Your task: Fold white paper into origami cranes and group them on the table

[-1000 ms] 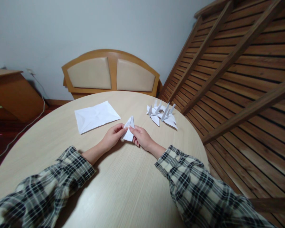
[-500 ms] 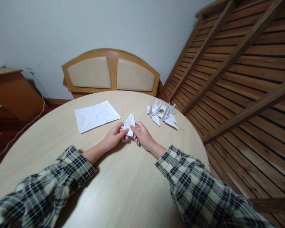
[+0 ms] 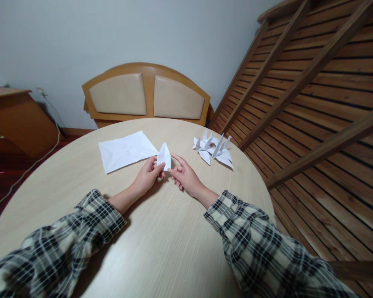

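A small piece of folded white paper (image 3: pixel 164 156), pointed at the top, is held up over the middle of the table. My left hand (image 3: pixel 148 176) pinches its lower left side between thumb and fingers. At the lower right corner, the thumb of my right hand (image 3: pixel 186 177) meets the paper, with the index finger stretched along its right edge and the other fingers curled below. Several white paper cranes (image 3: pixel 213 150) stand grouped to the right, beyond my right hand. On the left lies a flat stack of white paper sheets (image 3: pixel 126 152), creased on top.
The round light-wood table (image 3: pixel 161 240) carries all the paper. Behind it rises a wooden headboard (image 3: pixel 149 91) with two beige panels. A slatted wooden frame (image 3: pixel 323 107) leans along the right side. A brown desk (image 3: pixel 18 116) and a white cable (image 3: pixel 21 176) are at the left.
The folded paper has shifted slightly left and up and turned, showing a smoother face. My right thumb has slid from its middle to the lower right corner.
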Tool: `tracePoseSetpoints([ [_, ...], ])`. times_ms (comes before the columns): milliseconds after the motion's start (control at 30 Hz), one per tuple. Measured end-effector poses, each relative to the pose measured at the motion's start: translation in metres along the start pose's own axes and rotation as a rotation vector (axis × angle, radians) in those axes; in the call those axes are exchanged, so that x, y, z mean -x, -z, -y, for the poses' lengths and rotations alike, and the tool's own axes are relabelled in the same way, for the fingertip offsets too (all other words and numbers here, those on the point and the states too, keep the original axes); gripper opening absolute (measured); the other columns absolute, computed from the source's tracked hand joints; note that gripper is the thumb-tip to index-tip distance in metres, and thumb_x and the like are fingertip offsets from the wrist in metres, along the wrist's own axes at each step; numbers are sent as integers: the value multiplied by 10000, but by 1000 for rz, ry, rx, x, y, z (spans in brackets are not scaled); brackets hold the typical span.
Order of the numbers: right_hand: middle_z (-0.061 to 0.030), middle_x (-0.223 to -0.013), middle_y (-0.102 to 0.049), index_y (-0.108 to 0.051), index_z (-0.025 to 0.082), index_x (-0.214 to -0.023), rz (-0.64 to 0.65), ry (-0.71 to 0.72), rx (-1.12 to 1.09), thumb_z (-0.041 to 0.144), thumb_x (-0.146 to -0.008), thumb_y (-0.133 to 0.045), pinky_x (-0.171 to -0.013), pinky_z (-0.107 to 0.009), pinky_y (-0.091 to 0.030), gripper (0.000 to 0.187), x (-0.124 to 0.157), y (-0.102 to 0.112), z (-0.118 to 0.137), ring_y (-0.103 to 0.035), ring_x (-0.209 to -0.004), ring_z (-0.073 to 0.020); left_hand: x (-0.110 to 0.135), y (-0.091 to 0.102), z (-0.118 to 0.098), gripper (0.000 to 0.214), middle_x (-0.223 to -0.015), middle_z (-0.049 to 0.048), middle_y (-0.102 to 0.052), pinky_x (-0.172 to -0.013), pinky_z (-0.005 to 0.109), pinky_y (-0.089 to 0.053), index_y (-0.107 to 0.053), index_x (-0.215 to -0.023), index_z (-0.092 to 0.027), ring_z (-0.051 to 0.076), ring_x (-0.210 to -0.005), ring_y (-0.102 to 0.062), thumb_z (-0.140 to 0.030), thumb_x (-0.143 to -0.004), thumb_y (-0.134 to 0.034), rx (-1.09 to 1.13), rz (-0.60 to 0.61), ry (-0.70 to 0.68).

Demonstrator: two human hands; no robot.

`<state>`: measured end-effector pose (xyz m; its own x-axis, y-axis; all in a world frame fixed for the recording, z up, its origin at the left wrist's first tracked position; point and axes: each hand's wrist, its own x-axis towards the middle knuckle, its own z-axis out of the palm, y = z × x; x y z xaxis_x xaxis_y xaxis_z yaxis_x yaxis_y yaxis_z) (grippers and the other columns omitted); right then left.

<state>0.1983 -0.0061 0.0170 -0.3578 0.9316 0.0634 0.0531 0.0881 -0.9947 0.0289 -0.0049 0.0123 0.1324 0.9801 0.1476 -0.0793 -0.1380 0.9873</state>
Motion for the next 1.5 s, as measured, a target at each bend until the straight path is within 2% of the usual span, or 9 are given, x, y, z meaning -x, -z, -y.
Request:
tracePoseSetpoints([
  [667,96,-669,-503,-481,207,-1390,15,13,-72,242,-907,-591,-308,-156,-301,496,-4,0,-10,-405,-388,-35,1,-2,-5,349,-712,-32,-560,-531,248,-429,-519,-1064,-173,113,-586,-528,-342,-814,-696,-42,42,-14],
  [900,98,-639,-509,-487,190,-1387,6,23,-105,302,-901,-612,-308,-165,-295,514,-5,0,-11,-405,-385,-46,1,-2,-5,347,-762,-13,-584,-533,241,-437,-518,-1077,-177,112,-610,-539,-331,-818,-690,-54,57,-20],
  [1133,134,-526,-378,-568,205,-1306,-39,26,-164,292,-904,-600,-302,-174,-209,412,-4,-2,-9,-318,-328,-45,-1,1,0,400,-758,-21,-578,-528,239,-433,-521,-1131,-172,99,-578,-507,-348,-816,-694,-62,76,-20],
  [1300,113,-576,-467,-578,211,-1294,-43,0,-180,279,-897,-594,-296,-175,-200,403,-5,-1,-6,-316,-318,-32,-1,1,1,402,-716,-16,-594,-537,250,-430,-539,-1104,-160,108,-568,-523,-350,-799,-719,-47,102,-12],
  [1500,92,-586,-497,-654,190,-1115,-10,6,-150,304,-891,-595,-301,-181,-212,259,-4,-2,-4,-319,-325,-31,1,0,-2,377,-713,-12,-605,-540,244,-414,-573,-1058,-156,108,-572,-533,-342,-776,-741,-18,87,-3],
])
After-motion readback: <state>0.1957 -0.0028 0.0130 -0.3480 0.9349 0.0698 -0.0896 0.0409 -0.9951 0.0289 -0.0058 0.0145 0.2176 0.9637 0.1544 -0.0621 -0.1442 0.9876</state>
